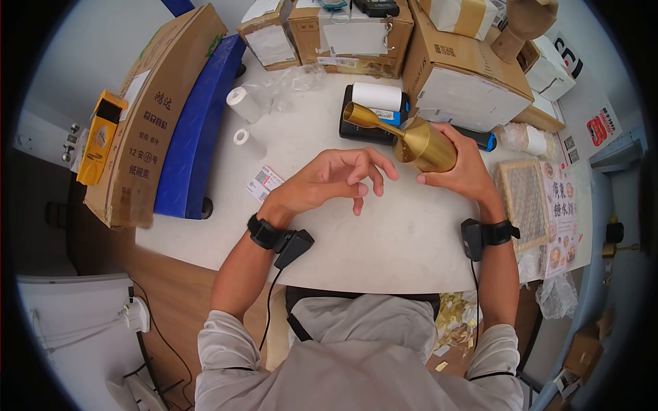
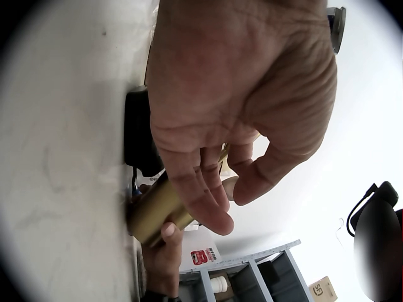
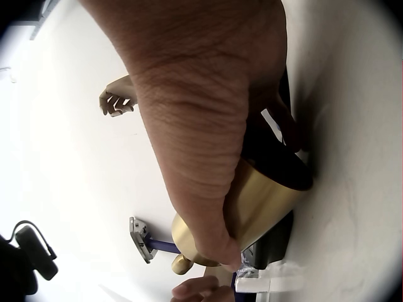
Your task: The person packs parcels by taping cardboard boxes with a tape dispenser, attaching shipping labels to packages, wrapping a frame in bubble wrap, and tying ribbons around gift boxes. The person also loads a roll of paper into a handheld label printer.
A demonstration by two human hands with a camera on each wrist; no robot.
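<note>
My right hand (image 1: 465, 164) grips a gold metal vase-shaped piece (image 1: 426, 147), fingers round its wide body and thumb along the near side. The piece lies tilted, its slim neck with a small flared mouth pointing away to the left. Its wide end shows dark inside the rim in the right wrist view, where the gold body (image 3: 261, 204) passes under my hand. My left hand (image 1: 336, 177) hovers just left of the body, fingers loosely bent and holding nothing. The left wrist view shows its palm (image 2: 239, 82) with the gold piece (image 2: 157, 211) beyond the fingers.
Behind the gold piece sits a black device with a white roll (image 1: 377, 96). Two white rolls (image 1: 248, 142) stand at left near a printed label (image 1: 264, 182). Cardboard boxes (image 1: 473, 82) line the back; a woven tray (image 1: 522, 205) lies at right. A wooden hand model (image 1: 521, 31) stands above.
</note>
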